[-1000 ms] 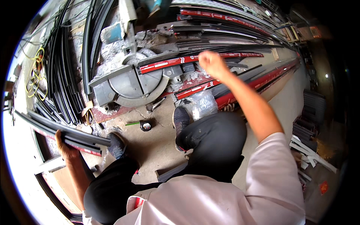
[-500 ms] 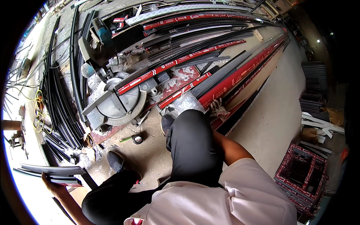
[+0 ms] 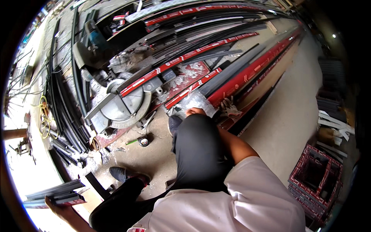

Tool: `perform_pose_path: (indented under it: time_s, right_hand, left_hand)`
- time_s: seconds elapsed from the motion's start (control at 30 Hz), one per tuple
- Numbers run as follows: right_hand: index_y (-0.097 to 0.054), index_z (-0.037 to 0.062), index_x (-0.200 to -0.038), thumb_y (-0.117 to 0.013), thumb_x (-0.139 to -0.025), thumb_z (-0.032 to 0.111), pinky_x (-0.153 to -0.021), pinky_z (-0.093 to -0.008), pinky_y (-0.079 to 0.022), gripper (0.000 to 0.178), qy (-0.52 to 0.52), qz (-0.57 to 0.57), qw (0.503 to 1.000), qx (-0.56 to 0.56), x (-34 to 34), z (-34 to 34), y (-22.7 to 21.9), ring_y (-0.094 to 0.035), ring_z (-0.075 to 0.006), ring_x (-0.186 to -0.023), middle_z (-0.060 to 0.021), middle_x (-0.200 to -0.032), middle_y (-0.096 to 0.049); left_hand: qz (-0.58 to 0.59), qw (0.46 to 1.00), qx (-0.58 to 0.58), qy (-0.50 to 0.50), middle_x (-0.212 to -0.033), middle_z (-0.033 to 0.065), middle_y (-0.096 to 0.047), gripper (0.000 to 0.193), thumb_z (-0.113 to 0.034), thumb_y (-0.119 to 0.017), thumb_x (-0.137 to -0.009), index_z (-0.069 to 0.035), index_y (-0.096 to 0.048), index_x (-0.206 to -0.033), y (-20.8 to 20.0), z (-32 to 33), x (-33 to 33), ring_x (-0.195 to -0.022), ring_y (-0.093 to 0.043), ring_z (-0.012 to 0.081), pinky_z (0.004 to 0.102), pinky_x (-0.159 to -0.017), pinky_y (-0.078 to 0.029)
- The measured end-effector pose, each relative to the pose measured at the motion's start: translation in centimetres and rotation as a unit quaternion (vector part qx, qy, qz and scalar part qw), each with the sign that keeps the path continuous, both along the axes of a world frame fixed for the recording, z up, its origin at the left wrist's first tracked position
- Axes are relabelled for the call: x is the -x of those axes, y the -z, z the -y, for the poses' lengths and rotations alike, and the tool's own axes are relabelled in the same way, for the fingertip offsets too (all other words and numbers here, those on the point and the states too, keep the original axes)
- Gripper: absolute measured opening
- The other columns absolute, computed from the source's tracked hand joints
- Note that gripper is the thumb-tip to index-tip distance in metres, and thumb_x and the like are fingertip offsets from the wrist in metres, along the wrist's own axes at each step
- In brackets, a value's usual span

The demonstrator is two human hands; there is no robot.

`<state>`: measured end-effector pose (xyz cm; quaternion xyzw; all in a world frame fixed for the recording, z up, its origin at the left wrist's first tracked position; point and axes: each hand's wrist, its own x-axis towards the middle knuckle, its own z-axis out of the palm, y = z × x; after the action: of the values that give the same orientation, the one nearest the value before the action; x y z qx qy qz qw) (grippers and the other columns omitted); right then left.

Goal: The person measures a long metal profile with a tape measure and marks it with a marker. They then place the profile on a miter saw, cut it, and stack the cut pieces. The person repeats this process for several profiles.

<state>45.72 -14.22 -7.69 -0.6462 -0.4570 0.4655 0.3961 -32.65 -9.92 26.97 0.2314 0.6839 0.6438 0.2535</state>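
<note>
At the lower left, my left hand (image 3: 58,207) is closed on a small stack of short dark profile pieces (image 3: 62,191), some with a red film strip. My right arm passes beside my bent knee, and a bit of my right hand (image 3: 196,111) shows just past the knee, against a crumpled clear plastic bag (image 3: 197,101). The knee hides most of its fingers, so its grip cannot be made out. In front stands a mitre saw (image 3: 125,108) with its head raised; a long red-filmed profile (image 3: 154,74) lies across its round table.
Work gloves (image 3: 230,108) lie on the long red-filmed profiles (image 3: 247,79) at right. A tape measure (image 3: 143,141) is on the floor by my feet. Long black profiles (image 3: 65,104) and a yellow cord (image 3: 43,116) lie at left. Red-and-black frames (image 3: 305,170) are stacked lower right.
My right hand has come into view beyond the knee, by the plastic bag. The left hand and its profile pieces have shifted slightly down and right in view.
</note>
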Motion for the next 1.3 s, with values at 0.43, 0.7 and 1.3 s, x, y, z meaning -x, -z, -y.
perform_pose_path:
  time_s: [0.43, 0.7, 1.3]
  right_hand:
    - [-0.066, 0.0086, -0.093, -0.071, -0.097, 0.023, -0.060, -0.0322, -0.061, 0.015, 0.291, -0.153, 0.934, 0.142, -1.0, -15.2, -3.7, -0.066, -0.0148, -0.067, -0.0036, -0.081, -0.068]
    - [-0.062, 0.0054, -0.080, -0.076, -0.093, 0.035, -0.055, -0.0306, -0.052, 0.035, 0.371, -0.182, 0.900, 0.140, 1.3, -24.5, 0.3, -0.057, -0.0129, -0.061, -0.0026, -0.071, -0.060]
    - [-0.050, -0.0031, -0.149, -0.088, -0.081, 0.010, -0.111, -0.0399, -0.050, 0.079, 0.474, -0.163, 0.862, 0.074, 1.3, -32.2, 4.1, -0.063, -0.0262, -0.127, -0.0198, -0.146, -0.062]
  left_hand:
    - [-0.468, 0.854, 0.087, 0.209, -0.122, 0.0184, -0.063, 0.067, -0.013, -0.074, -0.084, 0.006, -0.048, -0.144, 4.8, 1.7, 8.0, -0.113, -0.062, 0.0282, 0.0384, -0.102, -0.050]
    - [-0.571, 0.797, 0.100, 0.169, -0.118, 0.0189, -0.064, 0.070, -0.016, -0.082, -0.080, 0.008, -0.052, -0.139, 3.1, 3.5, 10.8, -0.103, -0.066, 0.0299, 0.0411, -0.092, -0.055]
    - [-0.424, 0.894, -0.033, 0.140, -0.105, 0.0193, -0.061, 0.074, -0.039, -0.089, -0.082, 0.008, -0.051, -0.125, 4.8, 0.6, 16.2, -0.084, -0.064, 0.0333, 0.0445, -0.071, -0.056]
